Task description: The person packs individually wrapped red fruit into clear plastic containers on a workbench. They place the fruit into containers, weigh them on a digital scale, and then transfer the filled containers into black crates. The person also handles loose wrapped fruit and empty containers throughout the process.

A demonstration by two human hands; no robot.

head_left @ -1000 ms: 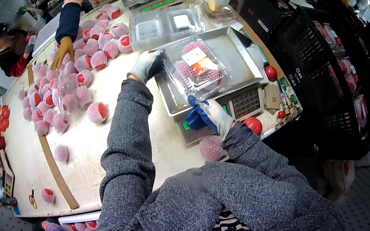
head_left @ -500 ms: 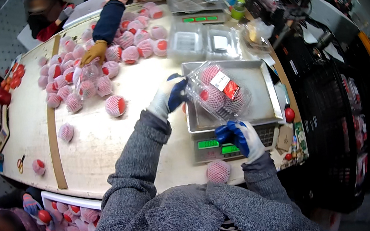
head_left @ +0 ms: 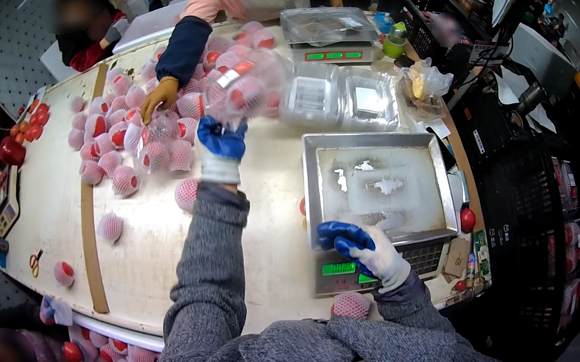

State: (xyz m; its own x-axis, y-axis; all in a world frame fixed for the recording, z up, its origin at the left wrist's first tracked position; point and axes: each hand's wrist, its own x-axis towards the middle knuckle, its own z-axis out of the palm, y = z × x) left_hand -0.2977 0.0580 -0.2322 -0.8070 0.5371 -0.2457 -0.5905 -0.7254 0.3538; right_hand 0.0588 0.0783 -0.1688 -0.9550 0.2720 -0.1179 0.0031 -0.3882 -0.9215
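Observation:
My left hand (head_left: 224, 148), in a white glove with blue coating, grips the near edge of a clear plastic box (head_left: 246, 86) over the table. Inside the blurred box are red fruits in pink foam nets, with a label on top. My right hand (head_left: 366, 249), gloved alike, hovers at the near edge of the scale, fingers loosely apart and holding nothing. Under it is the digital scale (head_left: 424, 258) with green displays. Its metal tray (head_left: 384, 184) bears only whitish patches. A netted fruit (head_left: 349, 305) lies near the scale's front.
A co-worker's brown-gloved hand (head_left: 160, 97) reaches into a pile of netted fruits (head_left: 125, 180) across the table. Clear plastic boxes (head_left: 314, 95) stand behind the tray, by a second scale (head_left: 330, 55). At the lower left, a white crate (head_left: 119, 331) holds netted fruits; black crates (head_left: 521, 218) stand right.
The plastic box of fruit has left the scale tray, carried far and left by my left hand. My right hand has come off the box and remains by the scale.

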